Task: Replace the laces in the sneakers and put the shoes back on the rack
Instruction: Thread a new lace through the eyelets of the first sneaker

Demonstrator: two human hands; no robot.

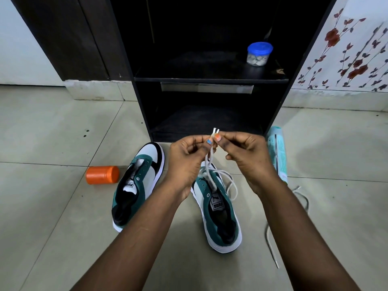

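My left hand [186, 156] and right hand [247, 154] pinch both tips of the lace [210, 164] together. I judge that evens its ends above the right sneaker [218, 211].

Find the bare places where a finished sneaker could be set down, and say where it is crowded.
Free: the lower shelf of the black rack; the upper shelf left of the blue-lidded clear jar; floor tiles left of the orange canister. Crowded: between the unlaced green-and-white sneaker and the half-laced one, where both hands work; right side, loose grey lace and teal can.
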